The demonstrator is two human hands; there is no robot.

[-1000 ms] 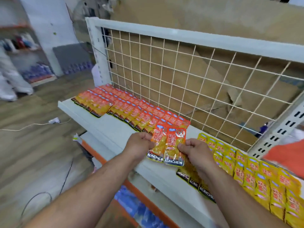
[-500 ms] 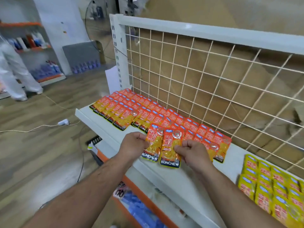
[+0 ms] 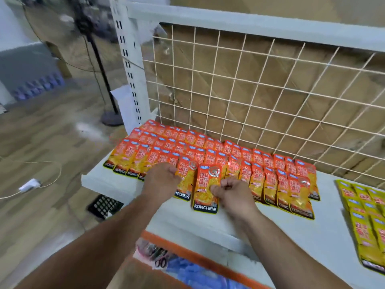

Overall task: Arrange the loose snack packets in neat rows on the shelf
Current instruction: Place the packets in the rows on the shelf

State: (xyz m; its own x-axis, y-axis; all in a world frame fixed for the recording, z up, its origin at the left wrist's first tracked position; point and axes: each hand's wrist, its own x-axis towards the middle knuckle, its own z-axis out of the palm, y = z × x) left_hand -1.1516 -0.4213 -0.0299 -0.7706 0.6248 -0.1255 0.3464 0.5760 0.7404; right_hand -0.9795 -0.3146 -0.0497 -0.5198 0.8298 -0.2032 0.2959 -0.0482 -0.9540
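Packets here = small flat glossy sachets. Judged v. light, floppy, prob. slippery on each other and on the shelf top. The fill looks like loose bits, so no hard squeeze. Best hold is a pinch on a side edge or a sealed end strip, not the belly. Sliding one flat risks dragging its neighbours out of line.

Front packet (image 3: 203, 184) lies between the two hands, label up, "KONCHEW" end toward the person. It sits lower than the row on either side, so it's not yet lined up.
- Right hand (image 3: 233, 197): fingers curled, thumb + fingertips pinching the front packet's right edge at about mid-height. Knuckles up, wrist low over the shelf (image 3: 291, 236).
- Left hand (image 3: 161, 180): back of hand up, fingers curled onto the left edge of the neighbour packet (image 3: 185, 182), which sits just left of the front packet and touches or slightly overlaps it. Fingertips are hidden under the hand.

Both forearms reach in from below and converge.

Orange rows (image 3: 200, 140) are laid overlapping beyond both hands and run on to the R of the right hand, up to the wire grid (image 3: 260, 90). Yellow packets (image 3: 362, 222) are well apart to the R of the right hand.

Judgement: near the end of the orange batch. Next = nudge the front packet up level w/ its row.
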